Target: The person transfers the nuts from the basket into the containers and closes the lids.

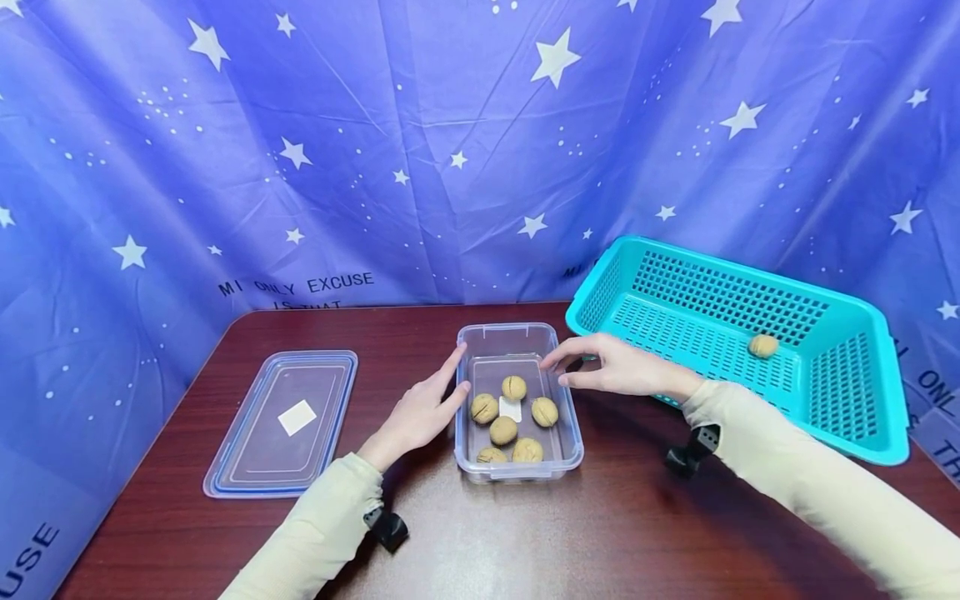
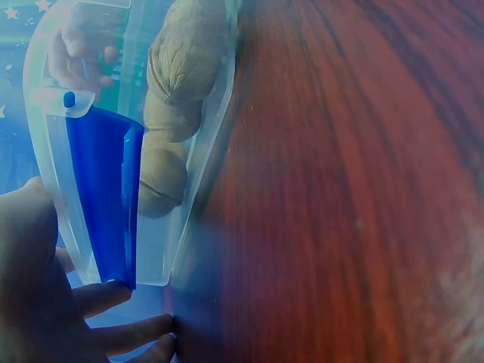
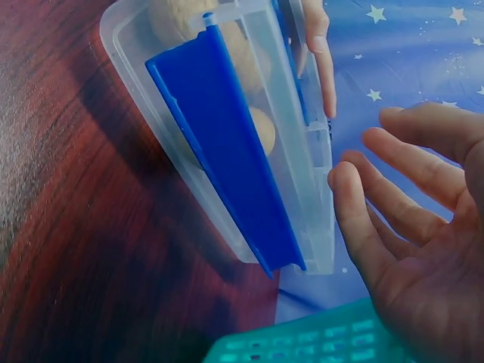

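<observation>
A clear plastic food container [image 1: 517, 477] stands on the table with several walnuts [image 1: 513, 387] inside. My left hand [image 1: 420, 412] rests along its left side, fingers extended and the thumb at the rim. In the left wrist view, fingers of that hand [image 2: 106, 299] reach the blue side latch [image 2: 106, 197], which hangs down. My right hand [image 1: 618, 367] is at the right rim with loosely bent fingers; the right wrist view shows the right hand [image 3: 423, 212] holding nothing, beside the right-hand blue latch [image 3: 219, 144]. Another walnut [image 1: 763, 346] lies in the turquoise basket [image 1: 697, 321].
The container's clear lid [image 1: 258, 450], blue-edged with a white label, lies flat on the table at left. The basket stands at the back right, under the right forearm's reach. A blue starry curtain [image 1: 420, 167] hangs behind the dark wooden table [image 1: 465, 550].
</observation>
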The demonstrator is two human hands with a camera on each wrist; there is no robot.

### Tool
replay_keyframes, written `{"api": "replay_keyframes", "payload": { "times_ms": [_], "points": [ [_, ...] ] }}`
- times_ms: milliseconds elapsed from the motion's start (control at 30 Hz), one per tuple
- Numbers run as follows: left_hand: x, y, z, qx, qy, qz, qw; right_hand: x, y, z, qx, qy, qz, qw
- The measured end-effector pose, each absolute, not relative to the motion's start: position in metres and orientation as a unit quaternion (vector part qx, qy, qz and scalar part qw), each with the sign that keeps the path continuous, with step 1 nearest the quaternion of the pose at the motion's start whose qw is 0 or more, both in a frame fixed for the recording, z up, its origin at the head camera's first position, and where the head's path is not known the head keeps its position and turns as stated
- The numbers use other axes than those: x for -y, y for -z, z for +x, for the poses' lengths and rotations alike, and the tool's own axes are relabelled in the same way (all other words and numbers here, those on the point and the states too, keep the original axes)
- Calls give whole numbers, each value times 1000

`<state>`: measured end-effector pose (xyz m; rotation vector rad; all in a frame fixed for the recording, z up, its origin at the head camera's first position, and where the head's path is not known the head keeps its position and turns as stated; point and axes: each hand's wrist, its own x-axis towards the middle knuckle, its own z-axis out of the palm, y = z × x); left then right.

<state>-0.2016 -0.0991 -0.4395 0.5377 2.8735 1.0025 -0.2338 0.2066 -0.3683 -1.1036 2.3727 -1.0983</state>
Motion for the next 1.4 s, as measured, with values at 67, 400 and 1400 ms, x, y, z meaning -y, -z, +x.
{"api": "replay_keyframes", "payload": {
  "times_ms": [67,400,1400],
  "points": [
    [99,440,-202,-930,-324,173,24,-210,365,-232,-831,378,-382,145],
    [100,441,-202,-929,-325,174,19,-229,345,-230,-868,343,-341,109],
    [98,441,-200,-930,-320,180,-2,-306,320,-240,-900,342,-251,97]
  ]
}}
